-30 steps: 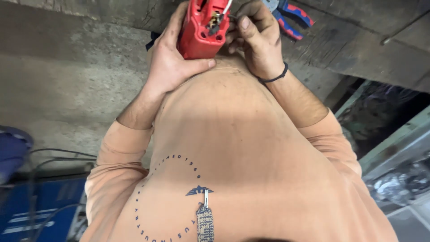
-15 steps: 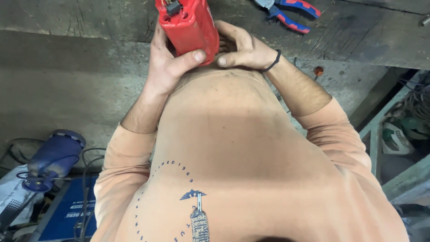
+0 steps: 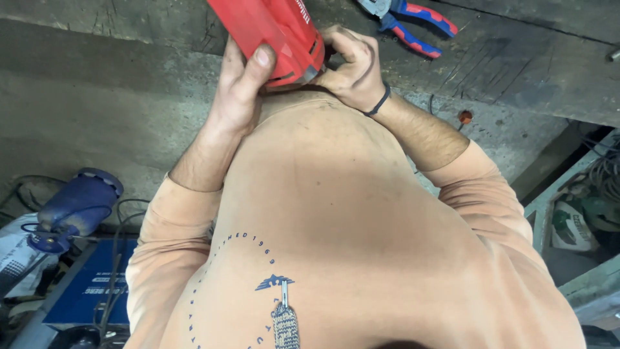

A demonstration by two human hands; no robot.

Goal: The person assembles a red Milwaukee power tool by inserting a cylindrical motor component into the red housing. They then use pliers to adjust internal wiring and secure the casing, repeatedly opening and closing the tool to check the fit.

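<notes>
The person is holding a red power tool [image 3: 274,35] close against the chest, just above the collar of a peach sweatshirt [image 3: 336,213]. The left hand [image 3: 236,90] is wrapping around the tool's body, thumb pressing on its near face, so this hand is closed on the tool. The right hand [image 3: 349,68] is curling tight at the tool's lower end, fingers pinching something there; what exactly it is gripping is too hidden to tell, though the hand is touching the tool. A dark band [image 3: 380,103] is sitting on that wrist.

Compared with a second ago, the tool is now lying tilted with its solid red side facing the camera, where earlier its open end with dark inner parts was showing. It is also sitting higher in view, partly cut off by the top edge. That suggests the person is turning the tool over to work on another part of it.

Beyond the tool, red and blue pliers [image 3: 413,19] are lying on the worn wooden surface [image 3: 516,71]. Well below the tool, to the left, a blue machine [image 3: 74,207] with cables is resting on the floor.
</notes>
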